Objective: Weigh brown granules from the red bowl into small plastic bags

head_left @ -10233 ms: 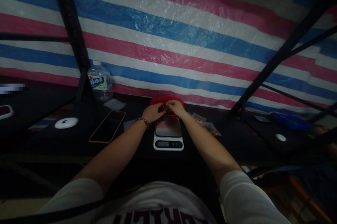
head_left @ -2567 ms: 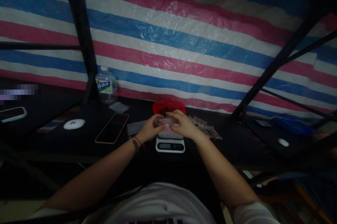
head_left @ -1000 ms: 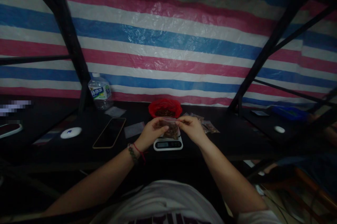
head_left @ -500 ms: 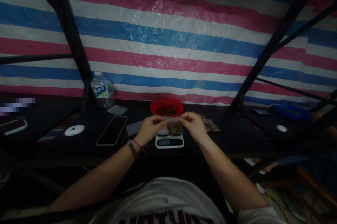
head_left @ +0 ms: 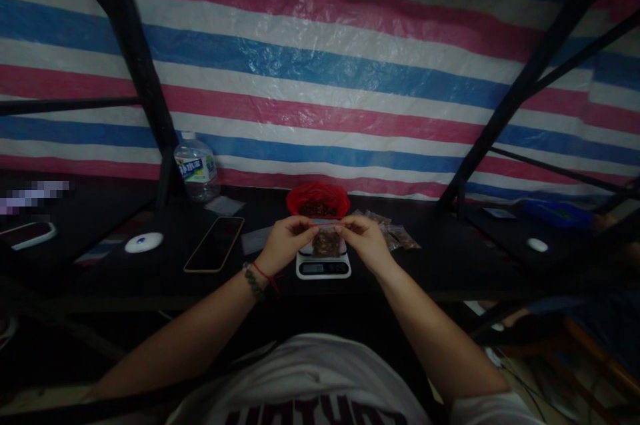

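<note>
Between my hands is a small clear zip bag (head_left: 327,244) with brown bits in it. My left hand (head_left: 289,242) pinches its top left corner, and my right hand (head_left: 366,242) pinches the top right. The bag is over a white digital kitchen scale (head_left: 324,268); whether it touches the scale I cannot tell. Just behind stands a red plastic bag (head_left: 296,197), open at the top, holding more brown pieces (head_left: 320,209). Several filled zip bags (head_left: 400,236) lie to the right of my right hand. Flat clear bags (head_left: 254,240) lie left of my left hand.
A phone (head_left: 215,245), a white round device (head_left: 144,242) and a large plastic bottle (head_left: 197,168) stand or lie on the left of the black table (head_left: 430,272). Farther right are a blue item (head_left: 557,213) and a white oval object (head_left: 537,245). Black metal posts rise on both sides.
My right hand has moved slightly left and the zip bag has shifted left between my fingers, now hanging more centrally over the scale. The view has tilted slightly.
</note>
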{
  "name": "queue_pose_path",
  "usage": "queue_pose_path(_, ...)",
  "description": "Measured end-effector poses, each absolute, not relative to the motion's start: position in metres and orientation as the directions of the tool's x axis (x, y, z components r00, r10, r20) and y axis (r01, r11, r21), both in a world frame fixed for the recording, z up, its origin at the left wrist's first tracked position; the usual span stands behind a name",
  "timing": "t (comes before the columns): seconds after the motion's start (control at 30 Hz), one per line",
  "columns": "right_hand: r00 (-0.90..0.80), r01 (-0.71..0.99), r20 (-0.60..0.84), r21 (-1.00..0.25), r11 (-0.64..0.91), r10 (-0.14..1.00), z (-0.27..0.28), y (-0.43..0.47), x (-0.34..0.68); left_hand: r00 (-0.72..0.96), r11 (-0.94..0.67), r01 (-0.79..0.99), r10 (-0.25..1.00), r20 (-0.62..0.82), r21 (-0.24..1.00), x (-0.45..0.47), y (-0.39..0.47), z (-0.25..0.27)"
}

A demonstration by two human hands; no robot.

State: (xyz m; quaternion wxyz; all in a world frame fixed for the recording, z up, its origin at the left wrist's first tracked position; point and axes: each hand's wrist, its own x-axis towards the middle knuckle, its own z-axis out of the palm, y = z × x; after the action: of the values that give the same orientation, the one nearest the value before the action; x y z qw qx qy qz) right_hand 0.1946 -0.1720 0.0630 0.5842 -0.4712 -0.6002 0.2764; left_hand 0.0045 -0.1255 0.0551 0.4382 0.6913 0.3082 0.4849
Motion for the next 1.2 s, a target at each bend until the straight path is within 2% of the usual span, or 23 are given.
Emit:
queue_pose_path(0.2, 0.093, 0.299, 0.471, -0.854, 0.426, 0.877, 0.065, -0.176, 0.192, 0.349, -0.44, -0.025, 0.838, 0.421, 0.898, 0.005, -0.13, 0.057)
queue_pose_path(0.53, 0.088, 0.323, 0.477, -0.844, 0.428, 0.875, 0.063, -0.177, 0.187, 0.338, -0.489, 0.091, 0.835, 0.435, 0.867, 0.005, -0.128, 0.054)
queue_pose_path(0.8, 0.039, 0.339, 0.484, -0.829, 0.444, 0.874, 0.064, -0.179, 0.181, 0.394, -0.5, 0.128, 0.818, 0.419, 0.857, 0.007, -0.132, 0.055)
queue_pose_path(1.0, 0.024, 0.373, 0.514, -0.8, 0.47, 0.857, 0.065, -0.183, 0.178, 0.427, -0.503, 0.145, 0.809, 0.405, 0.852, 0.008, -0.138, 0.058)
queue_pose_path(1.2, -0.027, 0.433, 0.539, -0.753, 0.496, 0.842, 0.069, -0.185, 0.176, 0.422, -0.563, 0.195, 0.788, 0.449, 0.803, 0.008, -0.141, 0.058)
